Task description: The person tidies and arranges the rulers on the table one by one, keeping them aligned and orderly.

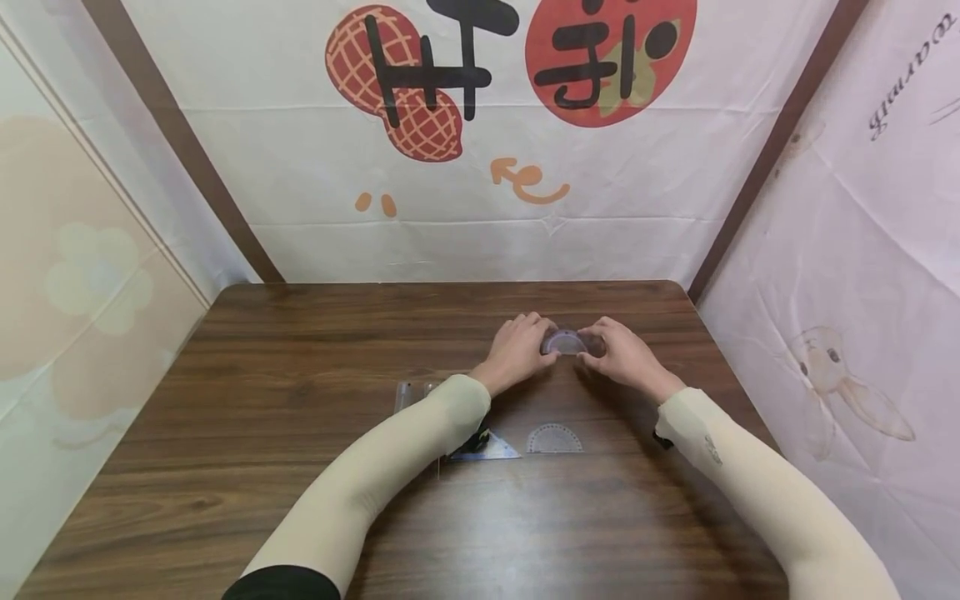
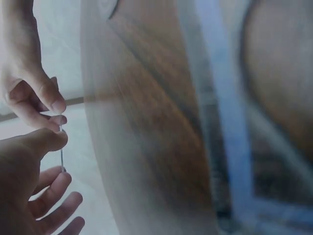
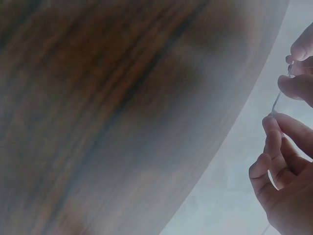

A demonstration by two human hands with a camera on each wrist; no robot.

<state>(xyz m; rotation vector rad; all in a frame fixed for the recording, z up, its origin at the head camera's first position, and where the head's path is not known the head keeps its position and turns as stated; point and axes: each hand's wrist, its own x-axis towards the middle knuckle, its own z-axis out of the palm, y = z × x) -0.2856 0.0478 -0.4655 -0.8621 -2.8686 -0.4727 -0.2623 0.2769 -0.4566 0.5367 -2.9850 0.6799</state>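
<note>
A clear protractor with a purplish tint is held between both hands over the far part of the table. My left hand pinches its left end between thumb and fingers. At its right end my right hand pinches it the same way. In the left wrist view the protractor shows edge-on as a thin line, the left hand below and the right hand above. The right wrist view also has it edge-on, with the right hand at its lower end.
A second clear protractor lies on the brown wooden table. Beside it is a blue-edged set square, partly behind the left sleeve. A clear ruler-like piece shows past that forearm. Printed cloth hangs behind the table.
</note>
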